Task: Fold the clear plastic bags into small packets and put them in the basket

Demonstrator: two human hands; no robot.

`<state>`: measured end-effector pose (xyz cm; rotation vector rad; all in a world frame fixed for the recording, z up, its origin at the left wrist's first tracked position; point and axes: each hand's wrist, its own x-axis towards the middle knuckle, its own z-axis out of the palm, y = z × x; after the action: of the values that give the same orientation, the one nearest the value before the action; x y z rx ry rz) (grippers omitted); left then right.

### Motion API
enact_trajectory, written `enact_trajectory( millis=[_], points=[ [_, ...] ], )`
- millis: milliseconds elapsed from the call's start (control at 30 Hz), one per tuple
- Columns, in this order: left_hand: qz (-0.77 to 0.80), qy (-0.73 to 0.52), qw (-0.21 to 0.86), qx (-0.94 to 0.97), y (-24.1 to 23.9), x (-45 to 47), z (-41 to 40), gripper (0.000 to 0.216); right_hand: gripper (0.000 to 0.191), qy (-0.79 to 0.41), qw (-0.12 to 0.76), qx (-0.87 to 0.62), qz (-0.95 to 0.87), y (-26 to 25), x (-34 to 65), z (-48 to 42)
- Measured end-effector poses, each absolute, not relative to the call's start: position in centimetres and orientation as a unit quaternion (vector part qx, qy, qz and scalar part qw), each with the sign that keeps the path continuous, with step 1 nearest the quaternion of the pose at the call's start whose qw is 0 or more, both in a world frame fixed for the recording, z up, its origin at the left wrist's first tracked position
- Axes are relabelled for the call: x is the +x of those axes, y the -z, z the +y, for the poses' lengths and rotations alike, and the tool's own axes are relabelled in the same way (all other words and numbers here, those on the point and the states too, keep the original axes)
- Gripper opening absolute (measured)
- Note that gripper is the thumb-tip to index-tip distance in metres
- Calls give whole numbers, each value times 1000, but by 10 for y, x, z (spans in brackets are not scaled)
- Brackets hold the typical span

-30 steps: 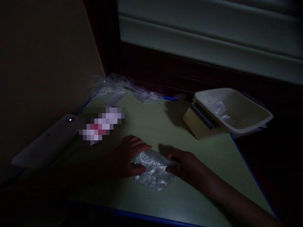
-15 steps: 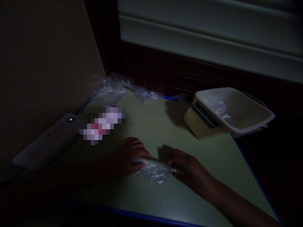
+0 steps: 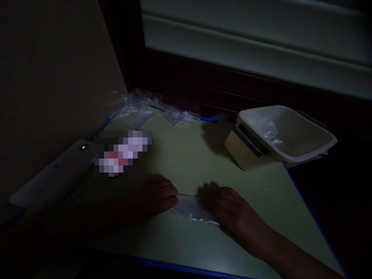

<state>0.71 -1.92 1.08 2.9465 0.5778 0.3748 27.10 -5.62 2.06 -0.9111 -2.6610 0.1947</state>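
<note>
Between my two hands a clear plastic bag (image 3: 193, 208) is stretched flat, low over the pale green table (image 3: 186, 155). My left hand (image 3: 161, 197) is closed on the bag's left end, its fingers curled. At the other end my right hand (image 3: 228, 207) pinches the bag, with the fingertips hidden behind the hand and in shadow. Whether anything is inside the bag I cannot make out.
A cream plastic bin (image 3: 258, 135) with clear plastic inside stands at the right edge. Crumpled clear plastic bags (image 3: 142, 102) and a blue pen-like thing (image 3: 207, 119) lie at the back. A blurred-out object (image 3: 124, 153) and a white flat device (image 3: 55, 170) are on the left.
The bag was bunched and crinkled before; now it is drawn out flatter between my hands. Both hands have turned over it, and my right hand has moved slightly nearer to me.
</note>
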Motion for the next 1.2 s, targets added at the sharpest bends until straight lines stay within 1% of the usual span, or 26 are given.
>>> enact_trajectory(
  millis=[167, 233, 267, 367, 433, 533, 633, 733, 833, 900, 1067, 1200],
  points=[
    [161, -131, -23, 978, -11, 9, -20, 27, 32, -31, 205, -335, -919, -30, 260, -71],
    [156, -139, -35, 977, -10, 10, -21, 31, 39, -37, 200, -327, -923, -27, 250, -78],
    [153, -139, -39, 978, -10, 11, -21, 33, 46, -49, 182, -322, -928, -25, 246, -81],
    [149, -142, -53, 977, -12, 14, -23, 38, 78, -92, 117, -307, -940, -14, 238, -86],
    [136, -140, -57, 979, -15, 16, -25, 38, 86, -106, 94, -296, -945, -6, 238, -86],
    [127, -115, -38, 984, -17, 19, -31, 32, 86, -113, 87, -290, -946, -1, 242, -86],
    [180, -83, -14, 980, -13, 16, -42, 29, 86, -125, 79, -295, -944, -1, 243, -86],
    [206, -68, 15, 976, -4, 3, -55, 36, 82, -131, 72, -298, -943, -2, 243, -86],
    [221, -66, 88, 969, 1, -16, -66, 53, 78, -144, 70, -298, -941, -4, 244, -85],
    [219, -66, 113, 967, 1, -26, -70, 59, 77, -143, 61, -295, -943, -6, 249, -83],
    [223, -58, 132, 964, -4, -36, -72, 67, 73, -97, 58, -316, -942, -4, 276, -80],
    [236, -47, 108, 965, -7, -36, -73, 65, 69, -32, 59, -352, -933, -4, 293, -79]
  ],
)
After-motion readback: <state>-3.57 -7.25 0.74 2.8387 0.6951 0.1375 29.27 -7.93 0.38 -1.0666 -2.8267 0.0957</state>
